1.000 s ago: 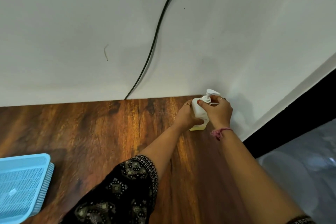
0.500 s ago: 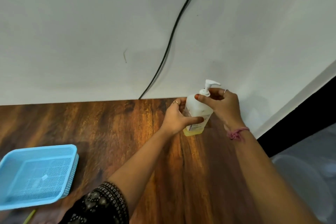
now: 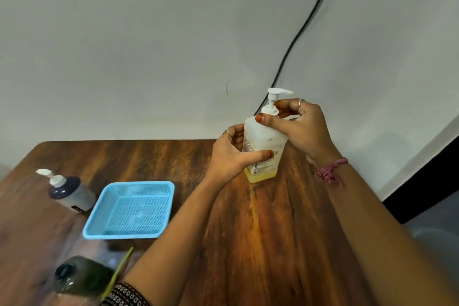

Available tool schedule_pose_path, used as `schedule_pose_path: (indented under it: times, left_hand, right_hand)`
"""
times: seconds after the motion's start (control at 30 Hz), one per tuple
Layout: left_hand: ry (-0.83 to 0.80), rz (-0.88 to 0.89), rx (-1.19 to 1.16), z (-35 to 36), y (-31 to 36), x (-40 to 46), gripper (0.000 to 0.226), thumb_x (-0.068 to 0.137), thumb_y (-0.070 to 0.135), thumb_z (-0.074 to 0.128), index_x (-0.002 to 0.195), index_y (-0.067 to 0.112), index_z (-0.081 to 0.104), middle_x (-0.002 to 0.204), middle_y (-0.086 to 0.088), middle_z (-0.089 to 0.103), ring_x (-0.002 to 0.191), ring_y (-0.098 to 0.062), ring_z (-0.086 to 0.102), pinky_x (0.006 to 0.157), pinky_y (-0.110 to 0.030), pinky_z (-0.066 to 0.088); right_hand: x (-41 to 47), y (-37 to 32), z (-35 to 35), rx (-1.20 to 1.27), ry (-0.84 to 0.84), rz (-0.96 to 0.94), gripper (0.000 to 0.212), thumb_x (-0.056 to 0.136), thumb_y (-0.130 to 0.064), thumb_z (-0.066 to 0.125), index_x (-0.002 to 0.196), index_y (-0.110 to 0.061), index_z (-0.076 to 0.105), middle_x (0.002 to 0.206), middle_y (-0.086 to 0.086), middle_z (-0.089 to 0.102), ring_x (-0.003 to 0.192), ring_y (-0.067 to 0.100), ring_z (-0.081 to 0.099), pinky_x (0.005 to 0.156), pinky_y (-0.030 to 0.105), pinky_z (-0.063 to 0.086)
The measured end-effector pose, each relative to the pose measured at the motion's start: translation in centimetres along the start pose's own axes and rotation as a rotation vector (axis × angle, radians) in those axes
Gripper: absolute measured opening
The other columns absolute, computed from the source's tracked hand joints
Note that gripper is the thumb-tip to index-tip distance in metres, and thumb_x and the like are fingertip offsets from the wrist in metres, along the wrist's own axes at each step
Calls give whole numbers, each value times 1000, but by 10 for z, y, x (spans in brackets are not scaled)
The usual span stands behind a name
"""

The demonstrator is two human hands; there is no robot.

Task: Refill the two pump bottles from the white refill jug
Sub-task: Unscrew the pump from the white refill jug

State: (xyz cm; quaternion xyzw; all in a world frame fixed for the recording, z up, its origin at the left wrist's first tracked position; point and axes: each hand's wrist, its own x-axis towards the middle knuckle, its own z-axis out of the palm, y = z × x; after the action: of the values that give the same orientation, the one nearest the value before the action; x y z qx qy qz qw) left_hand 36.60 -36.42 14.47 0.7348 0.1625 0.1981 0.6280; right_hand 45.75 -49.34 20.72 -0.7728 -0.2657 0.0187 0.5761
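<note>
Translucent pump bottle stood upright on bench near back edge, 1 o'clock from blue basket, yellow liquid only at bottom. Left hand fingers wrapped body; right hand fingers pinched pump collar. Refill jug not visible. Risks: collar slipping under twist, bottle tipping, dip tube dripping onto bench when lifted out
</note>
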Motion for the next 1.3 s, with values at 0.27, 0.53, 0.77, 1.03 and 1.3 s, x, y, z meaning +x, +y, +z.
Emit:
schedule_pose_path:
  times: [0.27,0.53,0.77,1.03,1.3]
  left_hand:
    - [71,19,5,-82,11,-42,79,55,31,91,123,15,54,115,1,67,103,-14,67,88,-39,57]
    - [77,43,-9,-189,31,-75,72,60,22,89,123,13,56,114,0,68,101,-13,68,85,-34,58]
    - [71,64,10,-271,36,-92,70,62,25,88,123,14,57,114,2,68,101,-12,68,81,-29,58]
    - [69,71,-61,-328,37,-102,70,61,18,89,123,9,57,111,-3,70,98,-12,69,82,-34,58]
    - [68,66,-61,-355,33,-105,71,61,18,89,123,11,57,112,0,69,98,-10,68,82,-33,58]
  right_hand:
    - [-27,-60,61,-26,-119,-75,36,66,-43,82,96,-27,69,95,-9,69,91,11,64,85,37,54]
    - [-49,-130,138,-30,-229,-174,41,73,-34,79,109,-16,71,108,-5,68,102,7,62,95,34,50]
    - [-63,-168,194,53,-382,-150,43,75,-41,73,116,-28,67,115,-7,68,112,17,61,100,43,47]
    - [-83,-205,258,109,-179,-167,39,73,-30,79,108,-17,68,99,-6,70,90,3,64,77,16,52]
    - [-85,-218,281,58,-113,-147,61,66,-44,81,117,-17,61,101,-8,64,93,6,61,79,19,52]
